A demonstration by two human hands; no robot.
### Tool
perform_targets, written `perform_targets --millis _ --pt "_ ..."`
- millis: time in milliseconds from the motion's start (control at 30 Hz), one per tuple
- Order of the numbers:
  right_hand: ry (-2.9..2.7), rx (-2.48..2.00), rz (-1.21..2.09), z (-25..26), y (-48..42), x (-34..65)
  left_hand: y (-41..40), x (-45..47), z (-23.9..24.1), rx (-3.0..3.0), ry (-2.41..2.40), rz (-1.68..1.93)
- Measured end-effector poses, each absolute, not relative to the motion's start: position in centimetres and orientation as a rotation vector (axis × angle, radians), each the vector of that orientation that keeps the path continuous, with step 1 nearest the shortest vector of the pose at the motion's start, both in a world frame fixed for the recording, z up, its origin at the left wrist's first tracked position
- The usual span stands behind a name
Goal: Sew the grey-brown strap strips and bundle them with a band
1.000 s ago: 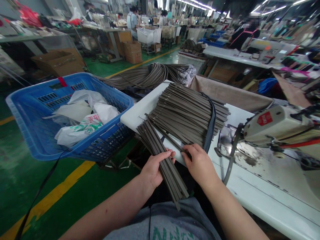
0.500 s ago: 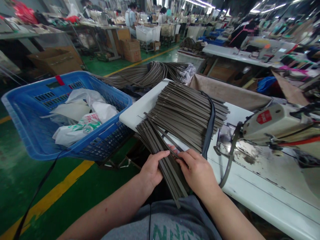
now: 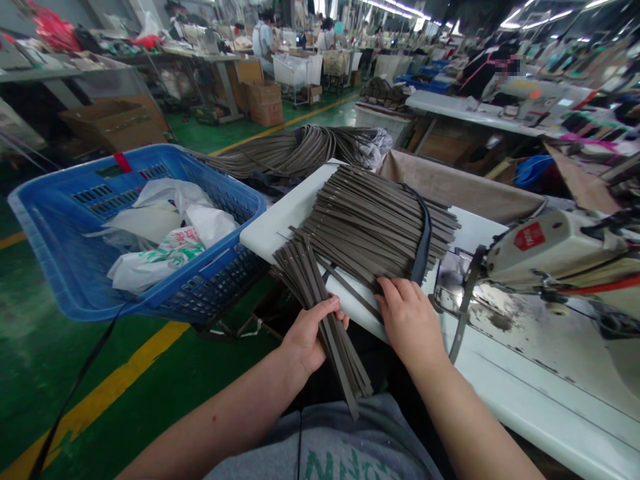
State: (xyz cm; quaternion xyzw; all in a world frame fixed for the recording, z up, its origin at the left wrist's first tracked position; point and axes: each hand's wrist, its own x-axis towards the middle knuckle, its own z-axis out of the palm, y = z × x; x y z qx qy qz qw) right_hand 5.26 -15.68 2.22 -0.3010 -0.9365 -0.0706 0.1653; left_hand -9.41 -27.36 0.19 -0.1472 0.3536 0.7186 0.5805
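Observation:
My left hand (image 3: 313, 333) is closed round a bundle of flat grey-brown straps (image 3: 345, 353). The thumb lies across the top, and the bundle's lower ends hang past the table edge towards my lap. At the near edge of a wide pile of similar straps (image 3: 370, 220), my right hand (image 3: 413, 320) has its fingers bent down on the straps. A single strap runs along the table edge to this hand; its end is hidden under the palm. Across the pile's right part lies a dark navy band (image 3: 424, 233).
A blue plastic basket (image 3: 215, 267) with white bags (image 3: 175, 247) stands left of the white table (image 3: 270, 230). To the right is a sewing machine (image 3: 550, 247) with a strap hanging by it. Behind the table lies a heap of long straps (image 3: 295, 150). People work farther back.
My right hand has left the bundle and moved right and slightly up to the near edge of the pile. The left hand keeps its grip, and the bundle looks narrower.

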Motion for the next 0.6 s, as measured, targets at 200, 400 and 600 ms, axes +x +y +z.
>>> perform_targets --millis 200,400,600 --pt "-2.713 -0.872 -0.308 1.96 -15.94 5.17 -27.32 -9.48 0.31 -0.357 0.838 1.667" --pt "-2.655 -0.906 -0.154 1.96 -15.59 4.78 -27.4 -9.37 0.05 -0.345 0.847 1.674" --pt "-2.595 -0.949 0.012 2.08 -15.26 4.35 -27.46 -9.4 0.15 -0.292 0.818 1.672"
